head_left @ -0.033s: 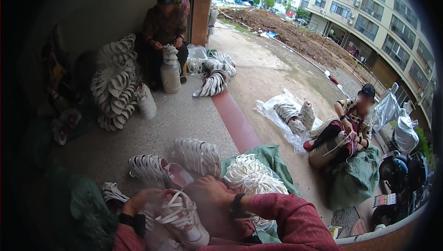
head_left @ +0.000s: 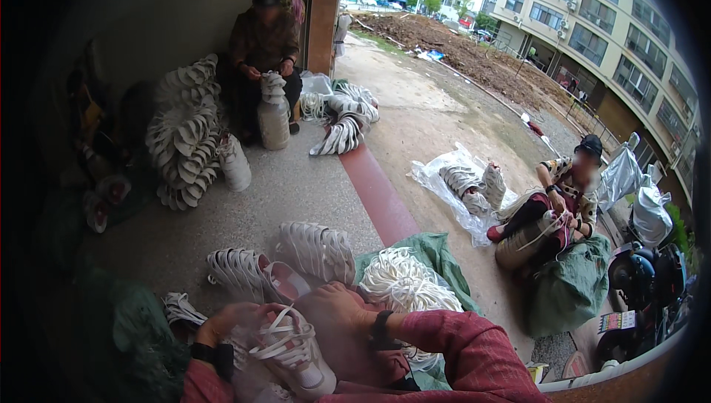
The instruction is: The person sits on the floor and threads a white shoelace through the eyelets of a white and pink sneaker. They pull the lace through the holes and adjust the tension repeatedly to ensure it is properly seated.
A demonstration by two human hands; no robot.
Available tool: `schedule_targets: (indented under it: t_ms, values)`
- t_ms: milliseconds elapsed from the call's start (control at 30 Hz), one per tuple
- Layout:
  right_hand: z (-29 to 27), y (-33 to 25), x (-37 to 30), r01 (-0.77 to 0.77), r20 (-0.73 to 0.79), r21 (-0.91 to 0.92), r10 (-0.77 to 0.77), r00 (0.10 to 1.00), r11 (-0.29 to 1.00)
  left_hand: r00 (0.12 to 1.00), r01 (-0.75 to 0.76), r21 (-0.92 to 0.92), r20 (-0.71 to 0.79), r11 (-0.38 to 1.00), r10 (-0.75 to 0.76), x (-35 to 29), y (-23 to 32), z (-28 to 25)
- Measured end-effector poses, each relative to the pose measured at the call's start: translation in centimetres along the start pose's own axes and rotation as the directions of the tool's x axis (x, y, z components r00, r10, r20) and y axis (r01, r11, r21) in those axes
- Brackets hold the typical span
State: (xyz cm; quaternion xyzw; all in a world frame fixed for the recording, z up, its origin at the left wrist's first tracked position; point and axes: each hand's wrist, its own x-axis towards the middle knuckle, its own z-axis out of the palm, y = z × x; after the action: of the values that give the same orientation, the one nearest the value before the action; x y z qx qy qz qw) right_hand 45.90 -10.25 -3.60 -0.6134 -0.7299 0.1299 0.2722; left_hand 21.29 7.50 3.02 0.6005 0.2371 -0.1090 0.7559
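Observation:
A white shoe upper [head_left: 305, 373] with white laces crossing its front stands before me at the lower edge. My left hand [head_left: 235, 321] is curled against its left side by the laces, closed on it. Just above its top right, my right hand [head_left: 331, 305] is closed with knuckles up; blur hides what its fingers hold. Beyond my hands lie nested rows of white shoe uppers [head_left: 315, 251], some with a reddish lining [head_left: 283, 281]. To the right, a heap of white laces [head_left: 407, 281] rests on a green sack [head_left: 437, 255].
One person [head_left: 265, 40] sits by the back wall, handling uppers on a pale container [head_left: 274, 123]; stacked uppers [head_left: 185, 133] stand alongside. Another person [head_left: 578, 188] works with laces at the right, behind a green sack [head_left: 570, 292]. A parked scooter [head_left: 644, 277] is at far right.

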Motion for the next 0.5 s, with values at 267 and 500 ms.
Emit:
schedule_targets:
  t_ms: [267, 500]
  values:
    - [0.2, 0.3, -0.1, 0.026, -0.029, 0.005, -0.026, 0.999, 1.0, 1.0, -0.007, -0.014, -0.03, 1.0, 0.007, 0.5, -1.0, -0.8]
    - [0.0, -0.1, 0.2, 0.027, -0.008, 0.009, -0.027, 1.0, 1.0, 1.0, -0.007, 0.036, 0.003, 0.999, 0.007, 0.0, 0.5, 0.1]
